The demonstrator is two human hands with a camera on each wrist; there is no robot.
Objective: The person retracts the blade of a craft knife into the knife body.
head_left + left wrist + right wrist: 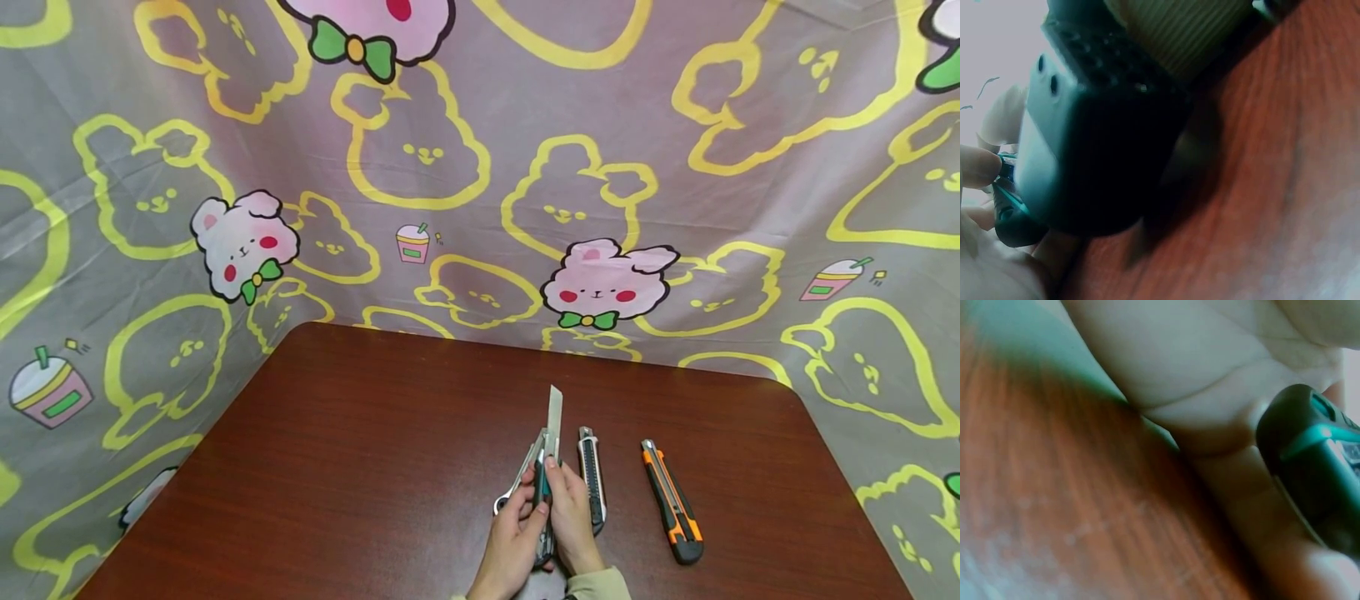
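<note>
A snap-off utility knife (542, 487) with a dark, teal-trimmed handle is held between both hands in the head view, its long blade (555, 410) extended and pointing away. My left hand (508, 542) grips the handle from the left, lower down. From the right, my right hand (570, 512) holds the same knife, thumb high near the blade end. The handle's rounded butt (1300, 434) shows beside the right palm in the right wrist view. Fingers and the handle's dark end (1019, 225) appear at the left wrist view's edge, partly covered by a black block.
Left of the held knife lies a slim silver cutter (528, 458), partly hidden. A grey-and-black cutter (591, 475) lies close to the right hand. Farther right is an orange-and-black cutter (671, 500). Patterned cloth (465, 217) stands behind the brown table (360, 450).
</note>
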